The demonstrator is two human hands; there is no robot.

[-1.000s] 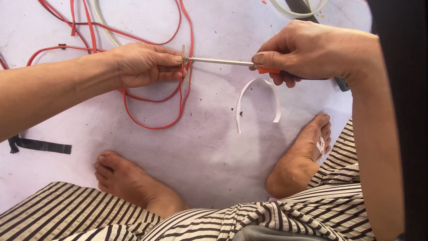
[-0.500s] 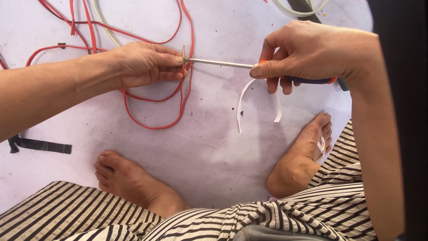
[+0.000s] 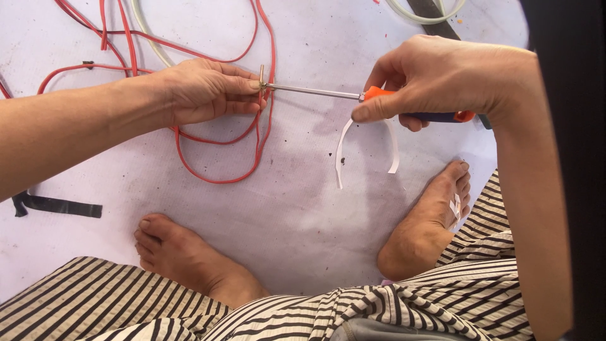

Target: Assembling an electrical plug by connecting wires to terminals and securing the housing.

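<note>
You drive a screwdriver into a small metal piece pinched in your other hand, seated on the floor.

Nearest you, your striped clothing (image 3: pixel 265 309) and both bare feet rest on the pale floor (image 3: pixel 303 221); no container shows anywhere in view. Between your feet and hands, a curled white strip (image 3: pixel 341 148) lies on the floor, just under your right hand (image 3: pixel 442 79). That hand is closed around the orange and blue handle of the screwdriver (image 3: pixel 379 96), its shaft running level toward your left hand (image 3: pixel 202 91). Your left hand's fingertips are pinched tight on a small metal piece (image 3: pixel 262 77) at the shaft's tip. Red wire (image 3: pixel 221 177) loops under and beyond that hand; a black strip (image 3: pixel 57 205) lies far left.
</note>
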